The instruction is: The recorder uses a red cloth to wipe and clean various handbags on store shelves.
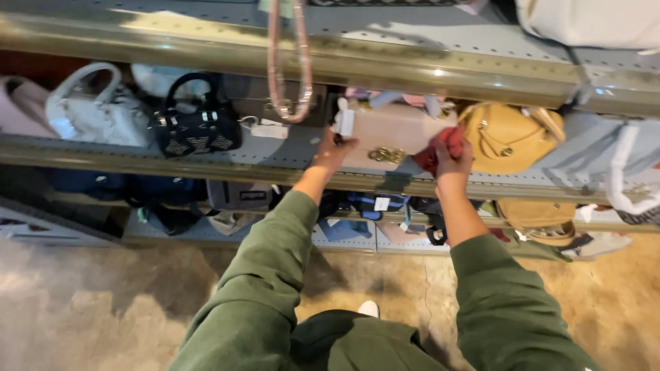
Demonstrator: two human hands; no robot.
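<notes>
Pink handbag (392,134) lying lengthwise along shelf (275,165), clasp facing outward, left hand (335,152) gripping its left end; right hand (452,161) closed on red cloth (443,145) at its right end, yellow bag (509,137) just right

A shop: long metal shelves (206,161) in tiers, crowded with tagged handbags (196,127) on display.
</notes>
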